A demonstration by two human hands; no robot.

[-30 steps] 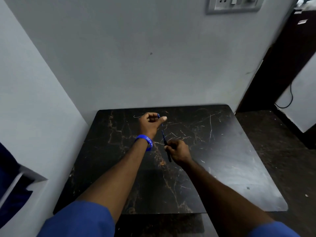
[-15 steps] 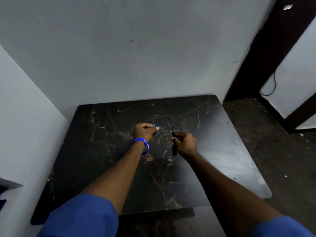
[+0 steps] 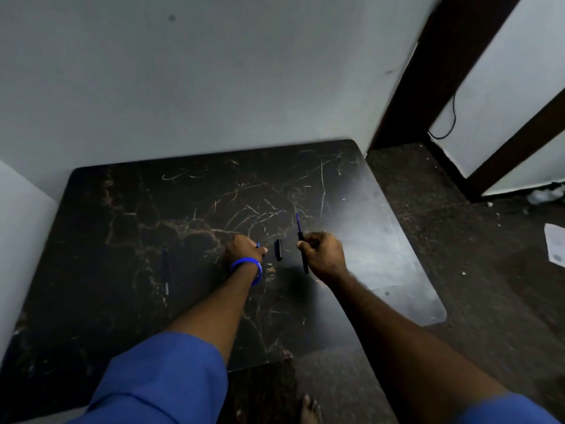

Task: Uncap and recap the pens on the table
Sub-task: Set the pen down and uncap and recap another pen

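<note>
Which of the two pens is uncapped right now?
The pen in the right hand, its blue tip bare and pointing away. The other pen lies untouched at the table's left.

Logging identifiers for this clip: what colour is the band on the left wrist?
Blue, with small white lettering; the wristband shows in the head view, the only one.

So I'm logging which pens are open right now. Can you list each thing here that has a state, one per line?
Pen: uncapped, tip pointing away, held in right hand.
Blue cap: off, pinched in left hand.
Black cap: lying loose on the table, between the hands.
Second pen: lying on the table left of the hands; too dark to tell if capped.
</note>
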